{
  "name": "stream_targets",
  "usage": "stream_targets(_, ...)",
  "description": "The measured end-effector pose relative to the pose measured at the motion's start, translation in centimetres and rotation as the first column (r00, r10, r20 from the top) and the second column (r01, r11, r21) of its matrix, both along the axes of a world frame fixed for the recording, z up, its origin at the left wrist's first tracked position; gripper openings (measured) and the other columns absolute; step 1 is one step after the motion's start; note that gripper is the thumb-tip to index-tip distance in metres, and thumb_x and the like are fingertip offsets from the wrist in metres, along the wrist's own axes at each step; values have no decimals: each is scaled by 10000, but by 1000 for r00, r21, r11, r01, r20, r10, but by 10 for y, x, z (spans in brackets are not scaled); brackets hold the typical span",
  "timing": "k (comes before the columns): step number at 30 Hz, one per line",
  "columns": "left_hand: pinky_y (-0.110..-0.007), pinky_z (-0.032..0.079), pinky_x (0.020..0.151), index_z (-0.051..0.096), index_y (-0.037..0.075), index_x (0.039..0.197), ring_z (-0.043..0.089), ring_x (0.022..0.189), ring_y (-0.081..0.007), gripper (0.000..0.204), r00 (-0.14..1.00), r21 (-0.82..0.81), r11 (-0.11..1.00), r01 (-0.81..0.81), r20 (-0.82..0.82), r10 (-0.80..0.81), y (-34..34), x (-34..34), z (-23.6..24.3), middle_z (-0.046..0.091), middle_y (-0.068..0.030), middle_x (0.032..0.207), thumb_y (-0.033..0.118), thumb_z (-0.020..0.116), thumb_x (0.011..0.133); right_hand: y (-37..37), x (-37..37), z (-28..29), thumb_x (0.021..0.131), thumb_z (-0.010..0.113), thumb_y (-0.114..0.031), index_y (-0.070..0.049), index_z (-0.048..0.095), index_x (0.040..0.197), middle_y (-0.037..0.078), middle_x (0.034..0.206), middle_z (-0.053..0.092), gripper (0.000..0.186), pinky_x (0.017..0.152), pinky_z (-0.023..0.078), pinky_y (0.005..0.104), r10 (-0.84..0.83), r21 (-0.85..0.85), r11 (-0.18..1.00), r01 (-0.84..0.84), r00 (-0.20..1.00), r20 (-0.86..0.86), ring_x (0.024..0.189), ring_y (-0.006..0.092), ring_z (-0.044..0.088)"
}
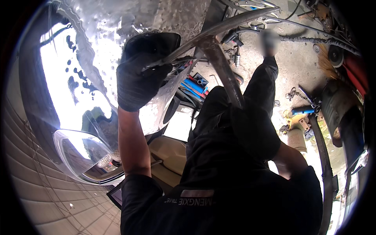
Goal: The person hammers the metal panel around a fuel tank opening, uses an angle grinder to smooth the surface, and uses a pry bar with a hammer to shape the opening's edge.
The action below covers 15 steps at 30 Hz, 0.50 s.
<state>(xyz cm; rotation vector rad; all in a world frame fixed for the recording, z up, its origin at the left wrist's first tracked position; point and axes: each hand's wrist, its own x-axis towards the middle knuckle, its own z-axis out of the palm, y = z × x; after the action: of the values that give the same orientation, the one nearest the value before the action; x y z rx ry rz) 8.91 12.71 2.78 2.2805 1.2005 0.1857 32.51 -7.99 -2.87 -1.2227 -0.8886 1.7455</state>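
Observation:
My gloved left hand [139, 82] is closed over a dented silver car panel [176, 15], beside a black opening or pad [160, 43] that I cannot make out clearly; what its fingers hold is hidden. My gloved right hand [252, 131] grips the steel shaft of a hammer-like tool [221, 68], whose long curved, pointed head [239, 19] crosses the panel and reaches down to my left hand. Whether that point touches the glove or metal is unclear.
A car window mirror [84, 150] and beige seat [166, 156] sit at lower left. The concrete floor [293, 70] holds hand tools, blue-handled items [194, 86], hoses [325, 41], a red machine [356, 74] and a cylindrical container [295, 139]. My legs [260, 86] are between.

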Motion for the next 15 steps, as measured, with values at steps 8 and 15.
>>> stream_targets(8,-295,548,823,718,41,1003,721,922,-236,275,999,32,999,34,-39,-32,0,-5,-1,714,-130,1103,-9,804,746,29,33,52,1028,535,-365,-120,504,967,8,666,472,254,430,396,261,-548,-299,836,460,716,-432,481,120,471)
stream_targets(15,-313,551,727,725,56,931,705,831,-240,221,1000,40,999,16,-6,-16,-2,-5,-4,721,-107,964,27,818,733,6,7,14,1015,549,-291,-70,586,1090,26,739,553,237,547,449,279,-120,33,993,117,986,119,618,165,549)
